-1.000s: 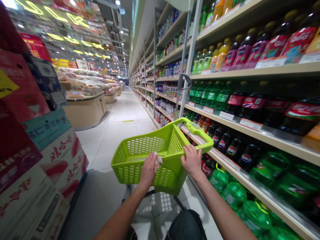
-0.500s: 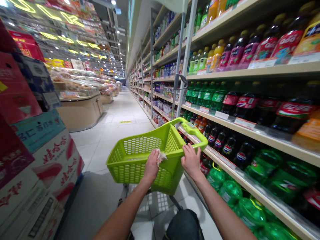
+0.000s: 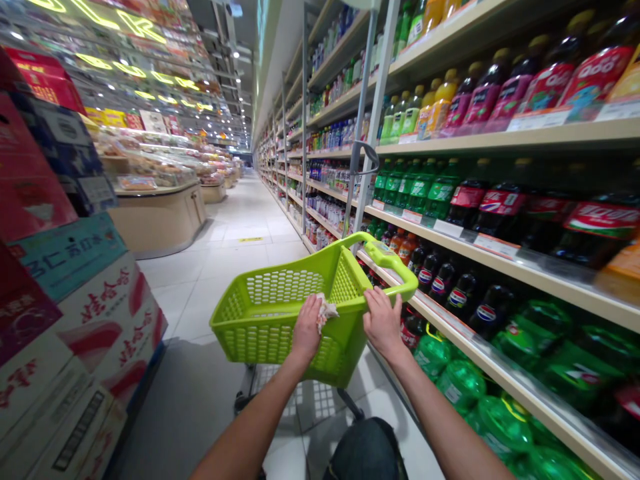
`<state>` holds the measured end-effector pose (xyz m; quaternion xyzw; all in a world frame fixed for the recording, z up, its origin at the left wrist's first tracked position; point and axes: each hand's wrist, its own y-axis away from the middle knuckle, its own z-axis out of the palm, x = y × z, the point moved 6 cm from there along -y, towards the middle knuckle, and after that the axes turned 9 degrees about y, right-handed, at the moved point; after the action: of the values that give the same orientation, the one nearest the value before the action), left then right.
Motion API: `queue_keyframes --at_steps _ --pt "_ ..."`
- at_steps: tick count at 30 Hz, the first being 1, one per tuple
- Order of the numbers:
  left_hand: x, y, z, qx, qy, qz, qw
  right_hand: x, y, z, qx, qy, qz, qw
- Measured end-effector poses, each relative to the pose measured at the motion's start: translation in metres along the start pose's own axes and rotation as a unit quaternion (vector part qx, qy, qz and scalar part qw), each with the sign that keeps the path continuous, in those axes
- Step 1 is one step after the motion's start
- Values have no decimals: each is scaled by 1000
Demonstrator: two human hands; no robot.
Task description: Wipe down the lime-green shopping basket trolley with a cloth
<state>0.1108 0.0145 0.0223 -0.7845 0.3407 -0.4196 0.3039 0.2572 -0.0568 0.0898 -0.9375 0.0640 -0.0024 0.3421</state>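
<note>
A lime-green shopping cart (image 3: pixel 270 333) with a perforated basket stands sideways in front of me. My left hand (image 3: pixel 306 328) is closed on a crumpled whitish cloth or tissue (image 3: pixel 327 312) and presses it against the near upper rim of the basket. My right hand (image 3: pixel 383 321) grips the cart's rim at the base of the green handle (image 3: pixel 400 267), fingers curled over the edge. The palms and the underside of the grip are hidden.
Shelves (image 3: pixel 500 137) of bottled drinks run along the right, close to the cart handle. Stacked drink cartons (image 3: pixel 100 303) stand on the left. Behind them is a rounded display counter (image 3: pixel 157 223) with packaged goods. A tiled aisle floor (image 3: pixel 250 220) stretches ahead.
My left hand has slid slightly to the right along the rim with the crumpled cloth. My right hand keeps its hold. The view has shifted a little.
</note>
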Motion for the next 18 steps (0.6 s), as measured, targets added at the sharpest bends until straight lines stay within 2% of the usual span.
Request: queue_keyframes --at_steps 2,5,7,9,10,13,14,16,18 --pt "10 -3 6 5 9 5 1000 -2 0 0 10 -1 2 1000" --pt "51 -16 29 -33 37 77 996 -4 -1 -1 20 -6 5 1000" --pt "65 -22 37 -53 42 110 992 -2 -1 -2 23 -12 -1 1000" --pt "56 -19 31 -63 36 111 991 3 0 -4 26 -13 -10 1000" --pt "43 -15 25 -65 28 101 992 6 0 -4 30 -10 -11 999" --pt "-5 -1 -2 -26 0 15 1000 19 0 -7 49 13 9 999" --pt "-13 2 -6 -18 -1 0 1000 23 -1 -9 58 23 17 998" --pt "-7 0 -4 -18 12 7 1000 28 -2 -10 69 39 27 996" --pt "23 -11 12 -38 33 59 997 29 -5 -10 71 47 28 996"
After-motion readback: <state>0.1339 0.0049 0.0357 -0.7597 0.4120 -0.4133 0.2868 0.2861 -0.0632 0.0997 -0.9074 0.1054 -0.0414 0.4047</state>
